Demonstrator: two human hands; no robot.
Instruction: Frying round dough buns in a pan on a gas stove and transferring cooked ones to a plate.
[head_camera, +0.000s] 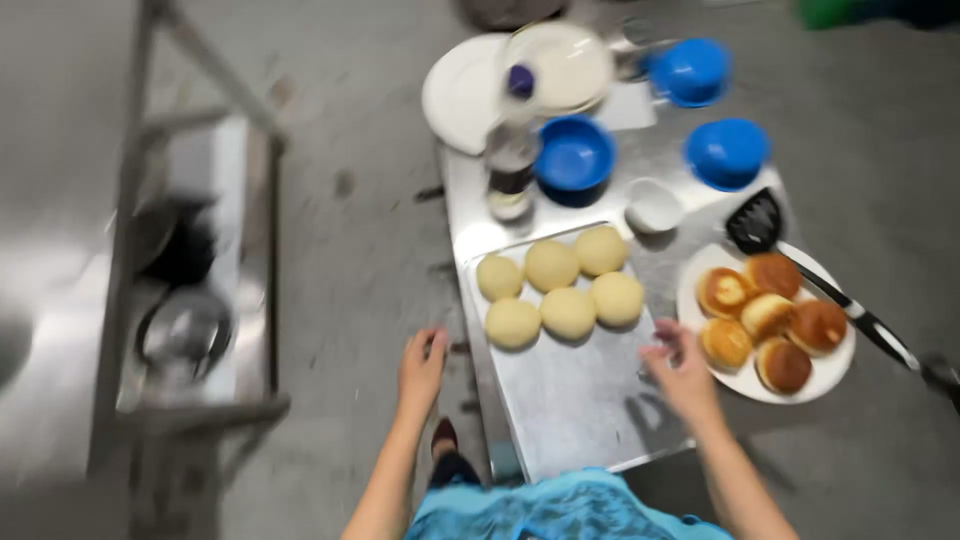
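Six pale dough balls (559, 287) sit at the far end of a metal tray (580, 400) on the table (690, 160), mid-frame. The left hand (421, 368) hovers off the tray's left edge, grip loosely wide and empty. The right hand (680, 368) rests at the tray's right edge beside a white plate (835, 375) of browned buns (765, 318), fingers loosely curled, holding nothing.
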